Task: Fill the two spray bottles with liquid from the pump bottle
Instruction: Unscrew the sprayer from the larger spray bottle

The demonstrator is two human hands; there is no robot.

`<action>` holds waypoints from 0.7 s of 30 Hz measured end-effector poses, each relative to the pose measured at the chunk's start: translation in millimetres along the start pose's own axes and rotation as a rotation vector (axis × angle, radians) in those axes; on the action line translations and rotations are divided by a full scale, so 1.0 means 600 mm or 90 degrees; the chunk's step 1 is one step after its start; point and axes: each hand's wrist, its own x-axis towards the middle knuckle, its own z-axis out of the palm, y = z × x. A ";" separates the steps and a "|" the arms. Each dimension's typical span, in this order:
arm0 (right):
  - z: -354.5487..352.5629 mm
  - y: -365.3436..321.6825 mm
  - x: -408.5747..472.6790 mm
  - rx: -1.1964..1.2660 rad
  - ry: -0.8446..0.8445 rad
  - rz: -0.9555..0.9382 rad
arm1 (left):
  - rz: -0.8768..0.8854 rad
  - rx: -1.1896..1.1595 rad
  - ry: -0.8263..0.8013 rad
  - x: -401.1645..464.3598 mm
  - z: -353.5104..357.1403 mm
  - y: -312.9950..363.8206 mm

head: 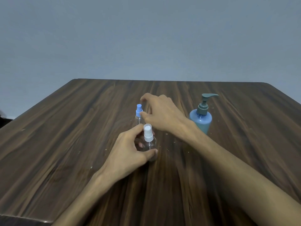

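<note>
The left hand [128, 150] is gripping the near clear spray bottle [150, 145], white-capped and looking empty, at the worktop's [65, 144] middle. The right hand [160, 114] is reaching over with thumb and forefinger spread around the blue cap of the far spray bottle [139, 117], not clamping it. The blue pump bottle [201, 118], partly filled with pale liquid, is standing to the right on the dark woodgrain.
</note>
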 end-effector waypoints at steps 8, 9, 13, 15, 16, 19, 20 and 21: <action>-0.055 0.048 -0.150 0.071 -0.019 0.061 | 0.009 -0.135 0.039 0.018 0.010 0.024; -0.053 0.054 -0.164 0.110 -0.044 0.071 | 0.016 -0.150 0.040 0.019 0.013 0.030; -0.032 0.067 -0.194 0.293 -0.028 0.033 | 0.027 -0.198 0.055 0.022 0.040 0.050; -0.022 0.065 -0.199 0.337 0.021 0.010 | 0.034 -0.217 0.058 0.021 0.054 0.055; -0.018 0.064 -0.201 0.353 0.038 -0.001 | 0.037 -0.223 0.061 0.021 0.059 0.058; -0.008 0.066 -0.204 0.390 0.065 -0.002 | 0.023 -0.255 0.055 0.020 0.065 0.063; -0.006 0.070 -0.206 0.394 0.073 0.007 | 0.019 -0.284 0.052 0.019 0.065 0.063; -0.004 0.073 -0.207 0.391 0.079 0.015 | 0.022 -0.303 0.053 0.019 0.065 0.064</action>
